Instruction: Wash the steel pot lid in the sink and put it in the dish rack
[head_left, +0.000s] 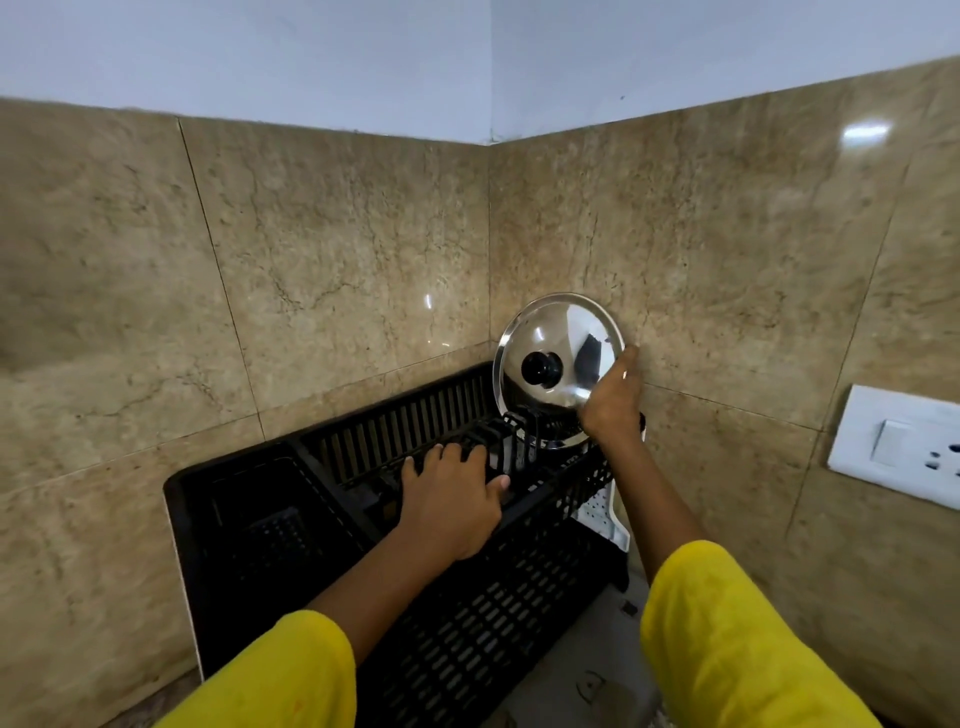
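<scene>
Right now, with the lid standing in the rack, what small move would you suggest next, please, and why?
Probably ease the right hand off the steel lid: it stands on edge among the dish rack dividers at the corner, knob facing out, and the left hand rests on the rack, steadying it.

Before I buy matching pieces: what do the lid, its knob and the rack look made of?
Lid: polished steel, mirror reflections. Knob: glossy black, probably plastic. Dish rack: matte black slatted, likely molded plastic.
</scene>
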